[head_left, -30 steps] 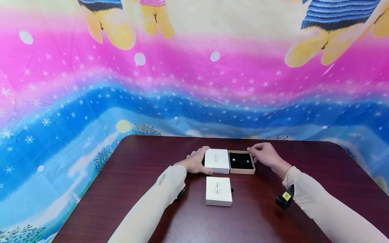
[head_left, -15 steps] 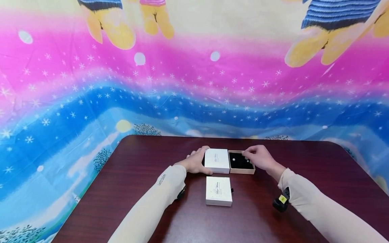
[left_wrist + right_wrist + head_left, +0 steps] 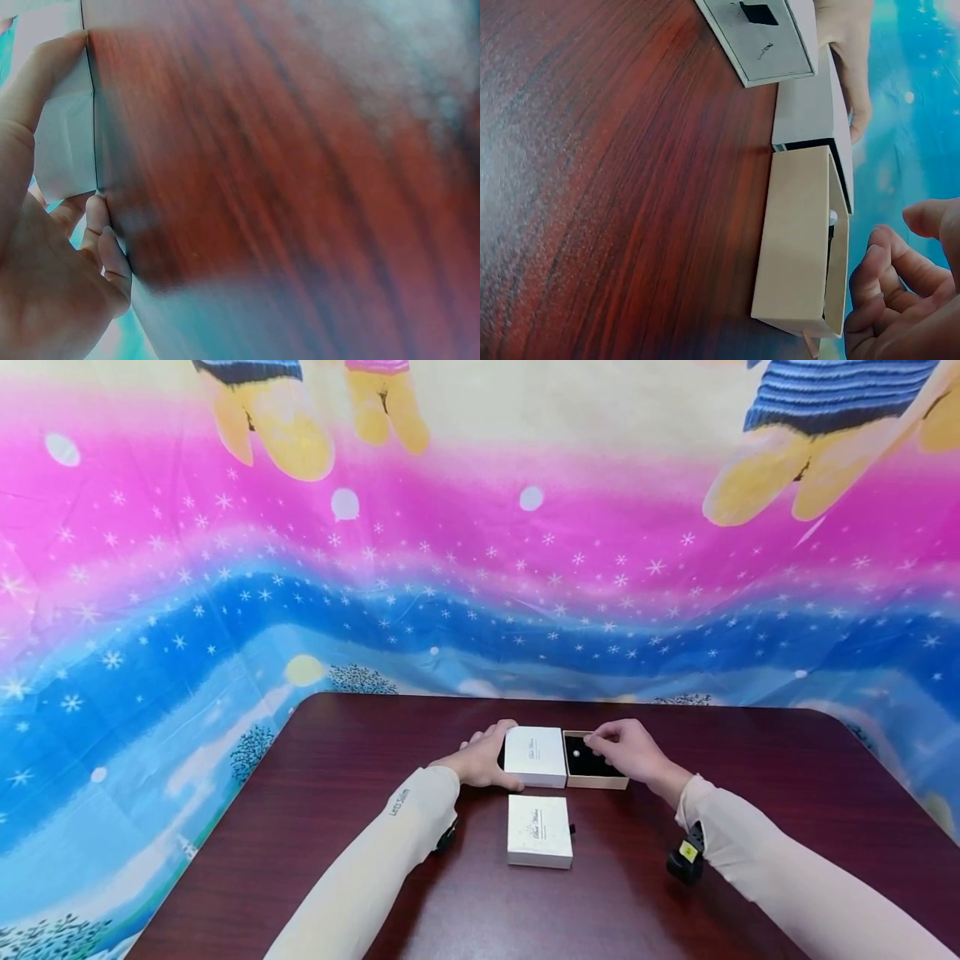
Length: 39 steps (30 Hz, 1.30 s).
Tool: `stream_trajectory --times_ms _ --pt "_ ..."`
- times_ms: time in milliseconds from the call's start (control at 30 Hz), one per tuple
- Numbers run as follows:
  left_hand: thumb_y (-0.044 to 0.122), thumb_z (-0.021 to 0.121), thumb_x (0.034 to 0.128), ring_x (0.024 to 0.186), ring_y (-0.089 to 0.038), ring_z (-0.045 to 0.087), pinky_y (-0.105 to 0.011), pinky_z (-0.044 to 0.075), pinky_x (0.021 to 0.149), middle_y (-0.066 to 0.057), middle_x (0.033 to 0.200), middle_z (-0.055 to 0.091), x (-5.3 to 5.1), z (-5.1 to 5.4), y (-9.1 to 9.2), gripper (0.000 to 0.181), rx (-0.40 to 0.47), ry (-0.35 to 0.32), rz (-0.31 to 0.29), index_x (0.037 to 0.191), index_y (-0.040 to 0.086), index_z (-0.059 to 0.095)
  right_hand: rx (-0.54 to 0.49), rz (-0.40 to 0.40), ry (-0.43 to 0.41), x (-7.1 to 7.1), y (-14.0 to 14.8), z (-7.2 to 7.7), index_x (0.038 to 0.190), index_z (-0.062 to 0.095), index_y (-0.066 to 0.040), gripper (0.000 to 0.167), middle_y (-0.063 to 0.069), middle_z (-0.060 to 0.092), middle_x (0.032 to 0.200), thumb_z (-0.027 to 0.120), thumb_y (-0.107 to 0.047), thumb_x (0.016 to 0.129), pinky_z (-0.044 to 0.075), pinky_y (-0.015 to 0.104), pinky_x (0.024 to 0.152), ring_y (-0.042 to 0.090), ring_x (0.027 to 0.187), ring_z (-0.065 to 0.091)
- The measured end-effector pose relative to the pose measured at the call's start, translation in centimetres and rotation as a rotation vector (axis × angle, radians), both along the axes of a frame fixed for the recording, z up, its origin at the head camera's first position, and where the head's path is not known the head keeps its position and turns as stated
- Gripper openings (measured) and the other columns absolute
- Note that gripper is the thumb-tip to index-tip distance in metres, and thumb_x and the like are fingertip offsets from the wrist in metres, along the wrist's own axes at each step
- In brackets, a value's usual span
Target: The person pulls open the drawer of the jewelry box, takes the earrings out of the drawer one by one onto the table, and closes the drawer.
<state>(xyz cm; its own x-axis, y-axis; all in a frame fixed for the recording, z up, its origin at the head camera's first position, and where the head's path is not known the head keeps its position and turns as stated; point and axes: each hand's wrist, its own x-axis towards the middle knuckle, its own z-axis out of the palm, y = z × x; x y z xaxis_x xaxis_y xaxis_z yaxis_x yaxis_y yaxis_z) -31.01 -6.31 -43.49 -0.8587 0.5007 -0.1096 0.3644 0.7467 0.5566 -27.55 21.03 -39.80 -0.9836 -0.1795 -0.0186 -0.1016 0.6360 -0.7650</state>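
My left hand point(image 3: 482, 762) grips the left side of a white jewelry box sleeve point(image 3: 535, 750). In the left wrist view, the thumb point(image 3: 56, 60) presses on that sleeve's side. A beige drawer point(image 3: 597, 782) sticks out of the sleeve to the right, lined in black. One pearl earring point(image 3: 576, 753) shows on the lining, and in the right wrist view a pearl point(image 3: 833, 217) peeks above the wall. My right hand point(image 3: 633, 750) hovers over the drawer and hides its right part. Its thumb and bent fingers point(image 3: 889, 262) stand apart, with nothing visible between them.
A second white jewelry box point(image 3: 538, 823), closed, lies nearer to me, with a black ribbon tab point(image 3: 759, 13) on its end. Both stand on a dark red wood-grain table point(image 3: 337, 860). A printed cloth point(image 3: 450, 568) hangs behind the table's far edge.
My right hand has moved left from the drawer's right edge to above its middle, now covering the right-hand pearl. The left hand and both boxes have stayed in place.
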Motion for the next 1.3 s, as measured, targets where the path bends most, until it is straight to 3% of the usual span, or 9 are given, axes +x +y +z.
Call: stream_trajectory --times_ms 300,633,967,1300 --pt "0.043 0.086 0.0769 0.122 -0.027 0.044 -0.045 0.035 0.101 -0.005 0.143 0.048 -0.2 -0.2 0.1 0.104 -0.023 0.000 0.000 0.156 0.019 0.023 0.038 0.013 0.027 -0.1 -0.2 -0.2 0.109 0.072 0.005 0.028 0.016 0.069 0.092 0.060 -0.019 0.100 0.046 0.034 0.063 0.019 0.073 0.057" --pt "0.042 0.086 0.0776 0.124 -0.029 0.044 -0.046 0.034 0.102 -0.007 0.142 0.048 -0.1 -0.1 0.0 0.103 -0.014 -0.008 -0.003 0.156 0.018 0.023 0.099 0.032 0.070 -0.5 -0.3 -1.0 0.107 0.075 0.001 0.025 0.018 0.073 0.103 0.062 -0.019 0.100 0.045 0.032 0.066 0.018 0.074 0.055" --pt "0.042 0.086 0.0771 0.124 -0.029 0.044 -0.046 0.034 0.102 -0.008 0.144 0.048 0.0 -0.1 0.1 0.105 -0.004 -0.010 -0.005 0.157 0.017 0.023 0.131 0.020 0.088 -0.1 -1.1 -1.0 0.103 0.075 -0.001 0.021 0.013 0.073 0.095 0.063 -0.018 0.099 0.045 0.032 0.065 0.018 0.073 0.057" --pt "0.041 0.089 0.0740 0.120 -0.029 0.046 -0.045 0.035 0.096 -0.007 0.142 0.049 -0.4 -0.3 0.1 0.104 -0.003 0.023 -0.010 0.154 0.016 0.027 0.283 0.029 0.210 0.1 -1.7 -1.1 0.096 0.072 -0.005 0.013 0.001 0.065 0.075 0.065 -0.017 0.096 0.042 0.031 0.062 0.013 0.059 0.051"
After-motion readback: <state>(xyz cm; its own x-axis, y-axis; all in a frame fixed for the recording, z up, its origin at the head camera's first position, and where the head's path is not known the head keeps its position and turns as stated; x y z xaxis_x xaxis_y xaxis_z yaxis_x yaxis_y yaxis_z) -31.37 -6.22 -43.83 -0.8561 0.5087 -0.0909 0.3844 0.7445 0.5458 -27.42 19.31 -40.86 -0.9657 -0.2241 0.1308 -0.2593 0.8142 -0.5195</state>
